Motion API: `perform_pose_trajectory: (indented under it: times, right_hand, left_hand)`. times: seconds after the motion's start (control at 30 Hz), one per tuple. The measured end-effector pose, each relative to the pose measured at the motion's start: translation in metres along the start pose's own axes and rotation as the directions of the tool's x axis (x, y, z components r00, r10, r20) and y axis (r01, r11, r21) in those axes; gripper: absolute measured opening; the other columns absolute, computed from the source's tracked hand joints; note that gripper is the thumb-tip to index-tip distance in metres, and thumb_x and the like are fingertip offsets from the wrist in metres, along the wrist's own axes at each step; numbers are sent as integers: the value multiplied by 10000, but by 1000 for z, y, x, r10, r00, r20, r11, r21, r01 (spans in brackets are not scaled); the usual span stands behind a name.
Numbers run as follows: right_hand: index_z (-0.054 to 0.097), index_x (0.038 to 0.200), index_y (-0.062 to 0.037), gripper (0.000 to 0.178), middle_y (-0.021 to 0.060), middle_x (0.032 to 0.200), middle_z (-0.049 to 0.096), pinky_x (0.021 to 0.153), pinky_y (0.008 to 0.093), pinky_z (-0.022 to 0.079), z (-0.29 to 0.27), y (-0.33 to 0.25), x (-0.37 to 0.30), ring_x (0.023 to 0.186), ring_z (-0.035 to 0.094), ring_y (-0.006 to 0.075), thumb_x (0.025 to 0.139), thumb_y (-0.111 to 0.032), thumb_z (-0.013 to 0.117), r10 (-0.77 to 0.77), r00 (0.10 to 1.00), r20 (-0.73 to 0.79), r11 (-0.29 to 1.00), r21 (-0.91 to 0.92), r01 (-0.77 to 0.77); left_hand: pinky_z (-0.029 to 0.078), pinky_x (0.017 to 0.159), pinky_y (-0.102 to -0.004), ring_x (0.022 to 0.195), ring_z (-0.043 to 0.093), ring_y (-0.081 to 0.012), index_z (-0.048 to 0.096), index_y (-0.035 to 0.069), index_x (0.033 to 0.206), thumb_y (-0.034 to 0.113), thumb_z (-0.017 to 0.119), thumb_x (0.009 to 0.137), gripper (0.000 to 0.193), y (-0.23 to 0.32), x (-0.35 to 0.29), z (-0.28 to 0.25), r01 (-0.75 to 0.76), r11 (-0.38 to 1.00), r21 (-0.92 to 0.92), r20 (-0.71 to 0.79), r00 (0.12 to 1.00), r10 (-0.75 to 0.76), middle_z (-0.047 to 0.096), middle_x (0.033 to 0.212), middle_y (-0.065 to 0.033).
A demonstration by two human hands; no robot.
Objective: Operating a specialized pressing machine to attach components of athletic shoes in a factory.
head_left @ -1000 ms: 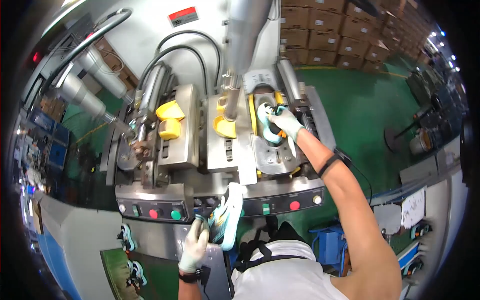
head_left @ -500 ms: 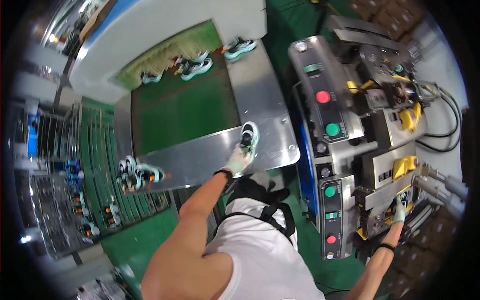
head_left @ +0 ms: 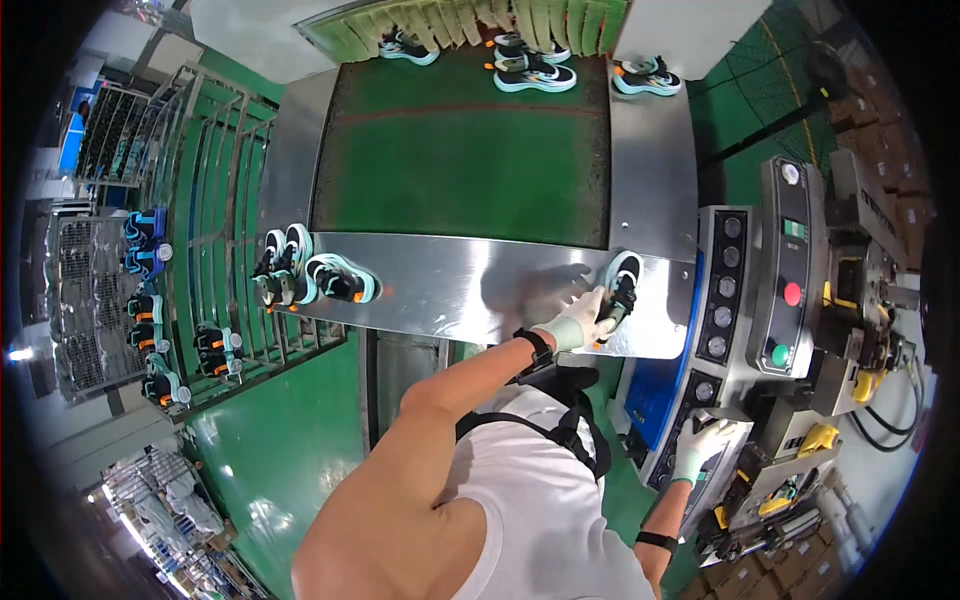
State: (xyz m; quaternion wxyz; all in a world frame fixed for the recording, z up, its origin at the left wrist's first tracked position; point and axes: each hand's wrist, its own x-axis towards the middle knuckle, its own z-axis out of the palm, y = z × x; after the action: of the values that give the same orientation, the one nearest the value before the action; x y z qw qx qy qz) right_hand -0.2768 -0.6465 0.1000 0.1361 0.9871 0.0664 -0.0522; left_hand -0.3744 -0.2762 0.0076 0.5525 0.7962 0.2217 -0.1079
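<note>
My left hand [head_left: 577, 322], in a white glove, grips a black-and-white sneaker [head_left: 622, 285] with a pale teal sole. The sneaker rests on the right end of a steel ledge [head_left: 430, 290], toe pointing away from me. My right hand [head_left: 702, 448], also gloved, lies over the near control panel [head_left: 712, 475] of a machine at the right. Its fingers look spread, and they hide the panel's upper buttons. Past that hand, a partly covered dark-and-teal shoe [head_left: 785, 490] sits in the machine's near station, among yellow parts.
Several matching sneakers [head_left: 342, 278] stand at the ledge's left end. More shoes [head_left: 535, 74] sit on the green conveyor [head_left: 460, 170], before a fringed opening. A farther control panel [head_left: 790, 270] carries red and green buttons. Metal racks [head_left: 215, 240] with shoes stand at left.
My view has turned rightward. My right hand has come out of the machine's near station onto the control panel. My left hand stays at the sneaker, its fingers now nearer the shoe's collar.
</note>
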Motion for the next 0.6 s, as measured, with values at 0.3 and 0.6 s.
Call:
perform_pose_trajectory:
  times: [0.3,0.6]
  right_hand:
    - [351,1442,99,729,269,1471,417,1146,373,300,-17,-165,1,1393,390,303,909,-259,694,-294,914,278,514,852,-94]
    - [392,1413,108,749,307,1423,461,1133,366,327,20,-220,0,1369,430,350,891,-351,670,-372,887,274,475,877,-72]
  left_hand:
    - [359,1085,-506,1289,463,-411,376,-29,1409,401,566,929,672,-27,-6,-46,15,999,49,7,1000,-15,456,1400,-268]
    - [324,1148,-390,1377,414,-351,403,-54,1428,316,568,940,634,-90,-34,-104,72,990,122,-115,992,-58,421,1478,-253]
